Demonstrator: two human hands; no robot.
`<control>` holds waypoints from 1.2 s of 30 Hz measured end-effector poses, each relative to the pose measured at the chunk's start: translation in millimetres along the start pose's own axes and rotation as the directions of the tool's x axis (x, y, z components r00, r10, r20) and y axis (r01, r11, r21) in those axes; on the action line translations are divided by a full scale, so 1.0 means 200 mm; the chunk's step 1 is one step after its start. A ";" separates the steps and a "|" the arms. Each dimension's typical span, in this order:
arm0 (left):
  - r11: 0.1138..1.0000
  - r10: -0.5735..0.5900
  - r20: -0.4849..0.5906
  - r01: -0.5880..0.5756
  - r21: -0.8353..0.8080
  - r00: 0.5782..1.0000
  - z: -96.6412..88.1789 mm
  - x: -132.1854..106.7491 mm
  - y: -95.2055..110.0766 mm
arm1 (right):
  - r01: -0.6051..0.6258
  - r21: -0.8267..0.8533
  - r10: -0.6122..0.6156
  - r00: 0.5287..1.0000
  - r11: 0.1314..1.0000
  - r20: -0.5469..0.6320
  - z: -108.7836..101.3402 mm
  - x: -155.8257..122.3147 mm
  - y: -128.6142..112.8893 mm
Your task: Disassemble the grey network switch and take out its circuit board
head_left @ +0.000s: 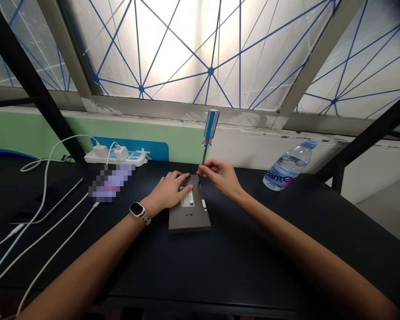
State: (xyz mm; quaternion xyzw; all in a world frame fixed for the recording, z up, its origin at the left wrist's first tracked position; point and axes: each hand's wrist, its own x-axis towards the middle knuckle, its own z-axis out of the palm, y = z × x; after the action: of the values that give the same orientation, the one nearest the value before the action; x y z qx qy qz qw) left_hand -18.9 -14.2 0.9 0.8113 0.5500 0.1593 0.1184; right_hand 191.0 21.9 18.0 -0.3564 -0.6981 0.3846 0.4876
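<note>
A flat grey box-shaped device [188, 217] with a white label lies on the black table [240, 262], mid-frame. My left hand [169, 190] rests flat on its far left part, fingers stretched over the top. My right hand [220, 174] pinches the metal shaft of a screwdriver [207, 138] with a blue and clear handle. The screwdriver stands nearly upright with its tip on the device's far right corner. A smartwatch sits on my left wrist.
A clear water bottle [288, 167] with a blue cap lies on its side at the right. A white power strip [117, 156] with chargers sits at the back left. White cables [43, 231] trail over the left of the table, beside a blurred object [110, 182].
</note>
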 end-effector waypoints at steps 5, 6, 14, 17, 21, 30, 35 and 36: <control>1.000 0.005 -0.008 -0.005 0.005 1.000 0.00 0.00 0.00 | 0.017 -0.068 -0.016 1.000 0.998 0.011 0.01 0.00 0.00; 1.000 0.007 -0.009 -0.007 0.006 1.000 0.01 0.00 -0.01 | 0.026 -0.084 -0.024 1.000 0.996 0.015 0.01 0.00 0.00; 1.000 0.009 -0.011 -0.009 0.016 1.000 0.00 0.00 0.00 | 0.058 -0.144 -0.053 0.998 0.988 0.043 0.02 -0.01 -0.01; 1.000 0.010 -0.009 -0.010 0.011 1.000 0.00 0.00 0.00 | 0.059 -0.175 -0.063 0.998 0.983 -0.019 0.01 -0.01 -0.02; 1.000 0.009 -0.006 -0.009 0.003 1.000 0.00 0.00 0.00 | 0.051 -0.162 -0.057 0.998 0.986 -0.030 0.01 0.00 -0.02; 1.000 0.004 -0.002 -0.004 0.007 1.000 0.00 0.00 0.00 | 0.054 -0.113 -0.053 0.998 0.992 0.015 0.01 -0.01 0.00; 1.000 0.014 -0.017 -0.014 0.003 1.000 0.01 0.00 0.00 | 0.079 -0.181 -0.088 0.995 0.980 -0.044 0.01 -0.02 -0.03; 1.000 0.011 -0.014 -0.011 0.002 1.000 0.01 0.00 0.00 | 0.074 -0.160 -0.084 0.995 0.984 -0.059 0.02 -0.02 -0.03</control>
State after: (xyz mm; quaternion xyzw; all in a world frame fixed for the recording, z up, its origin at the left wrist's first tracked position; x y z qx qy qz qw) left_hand -18.9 -14.4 -0.3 0.8134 0.5463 0.1651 0.1129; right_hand 188.1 15.8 21.5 -0.3784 -0.7236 0.2966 0.4953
